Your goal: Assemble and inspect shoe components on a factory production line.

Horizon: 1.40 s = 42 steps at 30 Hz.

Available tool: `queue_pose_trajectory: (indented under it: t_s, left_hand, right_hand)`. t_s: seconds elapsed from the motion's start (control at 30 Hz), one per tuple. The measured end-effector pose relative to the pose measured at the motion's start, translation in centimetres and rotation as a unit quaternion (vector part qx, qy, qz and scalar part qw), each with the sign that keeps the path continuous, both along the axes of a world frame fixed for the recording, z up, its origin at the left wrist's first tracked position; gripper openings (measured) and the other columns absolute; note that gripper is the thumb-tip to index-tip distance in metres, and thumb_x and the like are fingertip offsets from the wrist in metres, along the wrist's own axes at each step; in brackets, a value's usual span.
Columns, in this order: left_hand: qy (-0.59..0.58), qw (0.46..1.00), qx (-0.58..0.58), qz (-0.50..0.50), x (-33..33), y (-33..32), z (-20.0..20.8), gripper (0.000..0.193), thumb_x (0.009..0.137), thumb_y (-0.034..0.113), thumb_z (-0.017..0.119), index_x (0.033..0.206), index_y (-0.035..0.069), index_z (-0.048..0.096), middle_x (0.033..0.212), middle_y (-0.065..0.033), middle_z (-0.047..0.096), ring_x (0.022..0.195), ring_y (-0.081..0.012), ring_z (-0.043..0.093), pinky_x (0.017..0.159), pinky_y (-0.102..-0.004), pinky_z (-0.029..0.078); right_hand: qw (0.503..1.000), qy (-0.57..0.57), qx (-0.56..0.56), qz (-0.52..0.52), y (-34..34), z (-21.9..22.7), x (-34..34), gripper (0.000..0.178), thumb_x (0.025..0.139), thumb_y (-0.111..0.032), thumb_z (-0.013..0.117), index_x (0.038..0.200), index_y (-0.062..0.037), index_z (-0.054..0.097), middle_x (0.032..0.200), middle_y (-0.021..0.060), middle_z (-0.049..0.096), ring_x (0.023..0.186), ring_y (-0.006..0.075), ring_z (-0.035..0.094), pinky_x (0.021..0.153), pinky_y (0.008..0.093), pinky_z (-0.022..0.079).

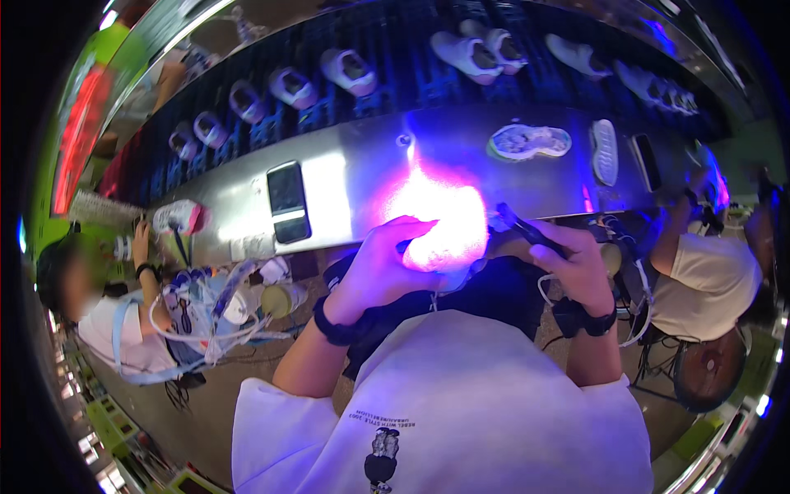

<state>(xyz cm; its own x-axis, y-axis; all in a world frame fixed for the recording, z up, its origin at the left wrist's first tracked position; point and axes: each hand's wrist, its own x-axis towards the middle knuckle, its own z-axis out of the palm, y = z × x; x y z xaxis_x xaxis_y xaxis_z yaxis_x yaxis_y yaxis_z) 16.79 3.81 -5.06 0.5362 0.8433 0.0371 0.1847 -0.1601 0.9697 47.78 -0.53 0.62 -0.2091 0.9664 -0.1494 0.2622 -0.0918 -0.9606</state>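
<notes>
My left hand point(383, 267) grips a shoe part point(440, 226) that is washed out by a bright pink-violet glare, so its shape is hard to tell. My right hand point(568, 259) is closed around a black torch-like tool point(518, 226) that points at the glowing part. Both hands sit just in front of the shiny metal ledge point(346, 185) of a conveyor. Black bands circle both wrists.
White shoes point(350, 70) ride the dark belt point(395, 49) behind the ledge. Two shoe soles point(527, 142) and a pale sole point(605, 152) lie on the ledge, with a dark phone point(288, 202). A person point(107, 321) works at left, another person point(708, 272) at right.
</notes>
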Motion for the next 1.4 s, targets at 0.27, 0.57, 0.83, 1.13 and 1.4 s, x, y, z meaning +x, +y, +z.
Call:
queue_pose_trajectory:
  t_s: [0.27, 0.57, 0.83, 1.13, 1.4]
  left_hand:
    - [-0.049, 0.99, -0.13, 0.014, 3.0, 0.2, 1.7, 0.052, 0.068, 0.003, 0.092, 0.114, -0.001, 0.069, 0.115, -0.0044, 0.066, 0.112, -0.0149, 0.061, 0.101, -0.0331, 0.046]
    - [-0.106, 0.969, -0.222, -0.002, 3.6, 0.2, 3.2, 0.048, 0.079, 0.006, 0.085, 0.121, -0.004, 0.066, 0.113, -0.0051, 0.071, 0.105, -0.0109, 0.064, 0.093, -0.027, 0.052]
    - [-0.12, 0.926, -0.357, 0.033, 1.1, -0.6, 1.3, 0.032, 0.091, 0.017, 0.075, 0.118, 0.0, 0.068, 0.099, 0.0018, 0.068, 0.09, -0.0053, 0.062, 0.081, -0.0226, 0.05]
    - [-0.186, 0.935, -0.298, 0.058, 1.4, -1.9, 2.5, 0.046, 0.091, 0.016, 0.075, 0.13, -0.004, 0.062, 0.109, -0.0032, 0.069, 0.098, -0.0099, 0.064, 0.087, -0.0268, 0.052]
    - [-0.162, 0.946, -0.259, 0.108, 1.6, -1.0, 2.7, 0.042, 0.09, 0.015, 0.077, 0.125, -0.004, 0.063, 0.11, -0.0059, 0.07, 0.097, -0.0112, 0.067, 0.085, -0.0275, 0.055]
  right_hand:
    - [0.999, 0.032, 0.007, -0.006, 1.3, -0.5, 1.3, 0.04, 0.091, -0.004, 0.071, 0.131, 0.0026, 0.064, 0.089, 0.0045, 0.07, 0.078, 0.0112, 0.062, 0.073, 0.026, 0.052]
    - [0.998, 0.046, -0.015, 0.033, 2.1, 0.4, 1.6, 0.041, 0.093, -0.001, 0.065, 0.133, 0.0017, 0.062, 0.093, 0.0082, 0.072, 0.082, 0.0131, 0.065, 0.075, 0.0269, 0.053]
    - [0.998, -0.054, 0.008, 0.028, 0.5, -1.8, -0.9, 0.039, 0.092, 0.0, 0.065, 0.132, 0.0, 0.064, 0.101, 0.0072, 0.075, 0.09, 0.0144, 0.069, 0.083, 0.0292, 0.054]
    - [0.998, -0.057, 0.018, -0.003, 1.7, -0.2, -3.4, 0.04, 0.093, 0.001, 0.064, 0.133, 0.0012, 0.063, 0.095, 0.009, 0.075, 0.084, 0.0152, 0.071, 0.082, 0.0283, 0.055]
    - [0.996, 0.045, -0.054, 0.052, 0.2, -1.8, -0.2, 0.04, 0.092, -0.009, 0.072, 0.131, -0.0027, 0.067, 0.085, 0.0, 0.068, 0.072, 0.0071, 0.06, 0.067, 0.025, 0.049]
